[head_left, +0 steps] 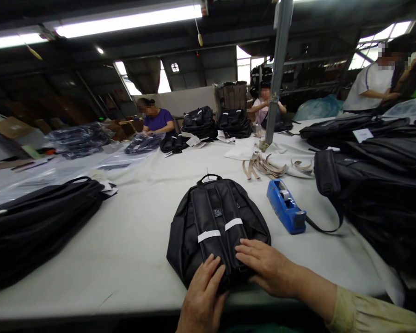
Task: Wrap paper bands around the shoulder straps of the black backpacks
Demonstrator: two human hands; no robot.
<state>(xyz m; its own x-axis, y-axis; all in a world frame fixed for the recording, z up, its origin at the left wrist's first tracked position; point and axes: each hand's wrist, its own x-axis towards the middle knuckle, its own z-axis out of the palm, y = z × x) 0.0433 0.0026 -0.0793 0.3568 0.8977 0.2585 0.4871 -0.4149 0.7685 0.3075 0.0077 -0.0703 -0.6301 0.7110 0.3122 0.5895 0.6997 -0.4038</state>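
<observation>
A black backpack (217, 210) lies on the white-covered table, its two shoulder straps facing up and its top loop pointing away from me. A white band (208, 236) crosses the left strap and another (233, 224) crosses the right one. My left hand (204, 296) rests at the lower end of the left strap, fingers stretched out. On the lower part of the right strap lies my right hand (268, 268), its fingers extended and flat. Neither hand grips anything. The backpack's bottom edge is partly hidden by my hands.
Right of the backpack stands a blue tape dispenser (287, 208), with curled beige strips (265, 164) behind it. Black bags pile up at the right (377, 185) and left (38, 222). A grey post (277, 74) rises from the table's far side. Three people work farther back.
</observation>
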